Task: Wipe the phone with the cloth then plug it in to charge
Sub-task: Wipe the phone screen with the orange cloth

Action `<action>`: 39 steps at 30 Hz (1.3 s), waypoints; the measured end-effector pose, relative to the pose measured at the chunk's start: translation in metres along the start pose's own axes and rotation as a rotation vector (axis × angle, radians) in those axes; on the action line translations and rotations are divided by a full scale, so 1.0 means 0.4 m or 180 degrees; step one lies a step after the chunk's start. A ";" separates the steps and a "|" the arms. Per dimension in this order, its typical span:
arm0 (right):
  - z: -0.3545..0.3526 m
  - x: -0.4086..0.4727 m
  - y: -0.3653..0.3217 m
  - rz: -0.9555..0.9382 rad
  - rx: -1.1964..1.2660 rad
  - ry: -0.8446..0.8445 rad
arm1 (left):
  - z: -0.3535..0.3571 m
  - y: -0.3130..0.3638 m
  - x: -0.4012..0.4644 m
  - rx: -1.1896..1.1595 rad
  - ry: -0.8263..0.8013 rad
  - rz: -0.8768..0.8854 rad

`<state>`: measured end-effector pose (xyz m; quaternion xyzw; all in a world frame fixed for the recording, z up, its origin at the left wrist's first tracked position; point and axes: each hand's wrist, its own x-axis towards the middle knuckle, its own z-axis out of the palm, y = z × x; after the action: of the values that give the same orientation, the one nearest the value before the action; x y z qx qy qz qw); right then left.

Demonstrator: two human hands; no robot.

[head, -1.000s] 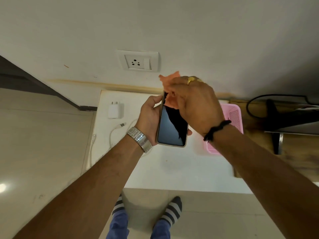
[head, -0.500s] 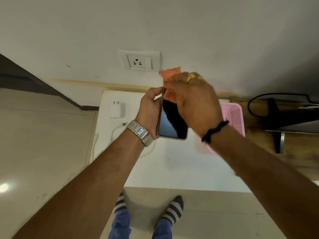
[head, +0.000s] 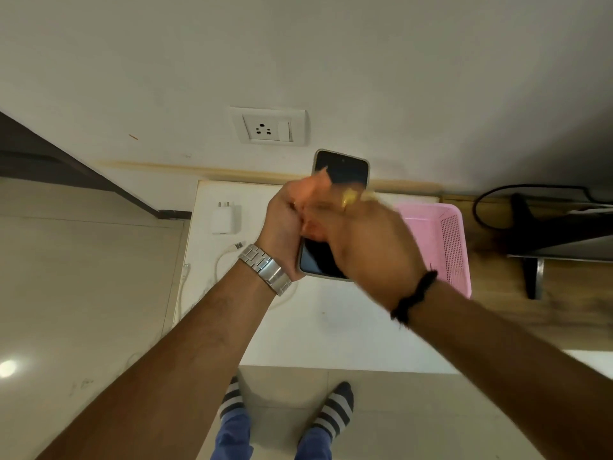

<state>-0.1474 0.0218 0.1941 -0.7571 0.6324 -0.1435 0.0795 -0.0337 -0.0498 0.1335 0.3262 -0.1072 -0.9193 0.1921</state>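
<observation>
- Two bare hands meet above a white table (head: 331,327) in the head view, both on a phone (head: 341,169) held in the air with its dark screen facing up.
- The left hand (head: 282,224) grips the phone's left edge, fingers curled round it; a metal watch (head: 265,268) sits on that wrist.
- The right hand (head: 361,234), motion-blurred, lies over the middle of the screen with an orange cloth (head: 310,194) bunched under its fingers; how tightly those fingers close on the cloth I cannot tell.
- The phone's top end pokes out beyond both hands, just below a wall socket (head: 268,126).
- A white charger plug (head: 225,219) rests on the table to the left, a white cable (head: 229,252) lying near it.
- A pink basket (head: 444,234) stands on the right of the table.
</observation>
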 end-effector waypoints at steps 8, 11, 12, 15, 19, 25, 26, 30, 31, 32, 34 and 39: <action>-0.041 0.097 0.089 0.0172 -0.0235 0.0251 | 0.012 -0.025 -0.007 0.0145 -0.0158 -0.0156; -0.018 0.028 0.020 0.0055 -0.0161 0.0179 | 0.013 0.002 -0.005 -0.0021 -0.0035 0.0026; -0.011 -0.011 -0.010 -0.0106 -0.0078 0.0046 | 0.008 0.011 -0.005 -0.0009 -0.0011 0.0063; -0.015 -0.080 -0.039 -0.0882 -0.0006 -0.0498 | 0.006 0.018 -0.012 0.0071 0.0030 -0.0012; -0.059 0.032 0.073 0.0041 -0.0141 -0.0059 | 0.005 0.006 -0.008 0.0115 -0.0024 0.0097; -0.019 -0.044 -0.021 -0.0532 -0.0119 -0.0208 | 0.030 0.035 -0.004 0.0148 0.0089 0.0178; -0.017 -0.064 -0.028 -0.0764 -0.0063 -0.0301 | 0.026 0.034 -0.002 0.0177 0.0110 0.0171; -0.054 -0.054 0.049 -0.0836 -0.0245 -0.0078 | 0.022 0.031 -0.014 0.0058 0.0086 0.0037; -0.066 -0.056 0.069 -0.0767 -0.0331 -0.0047 | 0.021 0.038 -0.019 0.0061 0.0014 0.0062; -0.076 -0.066 0.081 -0.0759 -0.0369 -0.0062 | 0.015 0.046 -0.021 0.0094 -0.0056 0.0093; -0.084 -0.093 0.079 -0.0903 -0.0355 -0.0110 | 0.018 0.061 -0.024 0.0214 -0.0017 0.0233; -0.035 -0.090 -0.016 -0.1329 -0.0151 -0.0039 | 0.050 0.022 -0.003 0.0818 0.0548 0.0579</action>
<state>-0.1517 0.0589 0.2051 -0.8742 0.4646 -0.1372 0.0340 -0.0432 -0.0559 0.1523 0.4146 -0.2360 -0.8456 0.2397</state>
